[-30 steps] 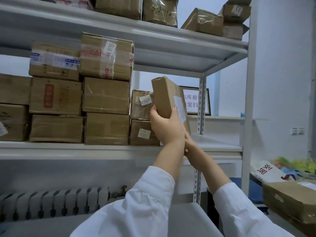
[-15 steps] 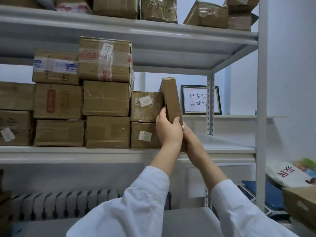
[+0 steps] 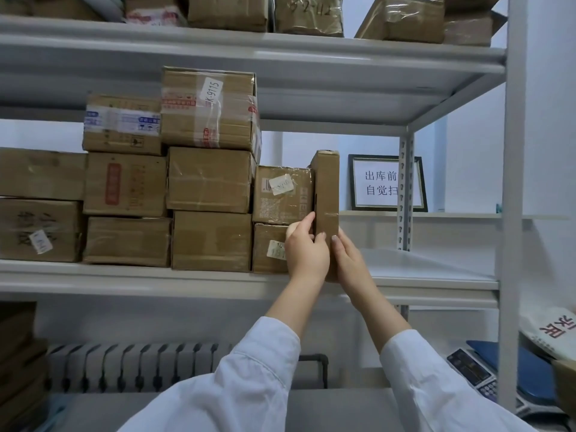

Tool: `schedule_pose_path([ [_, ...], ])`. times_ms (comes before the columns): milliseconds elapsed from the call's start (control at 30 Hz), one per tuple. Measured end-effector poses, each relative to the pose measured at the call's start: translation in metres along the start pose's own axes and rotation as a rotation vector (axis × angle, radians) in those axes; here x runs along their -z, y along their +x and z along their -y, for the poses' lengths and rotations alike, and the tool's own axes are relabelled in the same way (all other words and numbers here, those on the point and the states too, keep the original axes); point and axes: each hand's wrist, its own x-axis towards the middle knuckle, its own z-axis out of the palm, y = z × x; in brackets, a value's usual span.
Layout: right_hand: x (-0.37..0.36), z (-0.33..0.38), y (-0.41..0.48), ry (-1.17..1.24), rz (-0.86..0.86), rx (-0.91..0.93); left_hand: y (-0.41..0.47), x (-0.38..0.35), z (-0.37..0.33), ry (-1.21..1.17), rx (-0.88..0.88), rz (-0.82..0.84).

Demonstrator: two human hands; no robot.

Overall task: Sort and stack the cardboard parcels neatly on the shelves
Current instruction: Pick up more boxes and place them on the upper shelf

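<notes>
**Narrow parcel held on end at right of middle-shelf stack**

Where the frame cuts off, a lot is lost: top-shelf parcels [image 3: 308, 14] lose their upper halves, far-left boxes [image 3: 37, 176] are clipped, floor items at right are only partly in view. Framed sign [image 3: 386, 183] on the back ledge is split by the perforated rear upright [image 3: 405, 194], so its text is incomplete. Small labels on the stacked boxes are too blurred to read (only "K-9115" on the top box [image 3: 210, 107] is legible). Bottom of the held parcel is hidden behind the hands; can't tell if it rests on the shelf.

White metal shelving unit [image 3: 249, 57] against a pale wall; middle shelf [image 3: 430, 269] bare on its right part. Grey radiator [image 3: 134, 366] below, scale with keypad [image 3: 473, 372] low right.

Narrow cardboard parcel [image 3: 327, 188] stands upright, long axis vertical, thin edge facing the camera, touching the right side of the two small stacked boxes [image 3: 282, 194].

Left hand [image 3: 307, 251] wraps the parcel's lower left edge, fingers curled round it, thumb on the front. Right hand [image 3: 350, 260] presses flat along the lower right side, fingers extended, gripping with the left. Both sleeves white.
</notes>
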Motion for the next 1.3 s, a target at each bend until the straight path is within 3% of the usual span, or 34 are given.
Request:
schedule_pose_path([
  [333, -0.002, 0.003, 0.006, -0.080, -0.021, -0.125, 0.002, 0.005, 0.006, 0.003, 0.036, 0.025],
  [700, 0.001, 0.018, 0.004, -0.398, -0.104, -0.055, 0.006, 0.017, 0.016, -0.094, 0.067, -0.065],
  [1300, -0.009, 0.033, -0.001, -0.385, -0.159, -0.035, 0.009, 0.047, 0.026, -0.158, 0.090, -0.117],
])
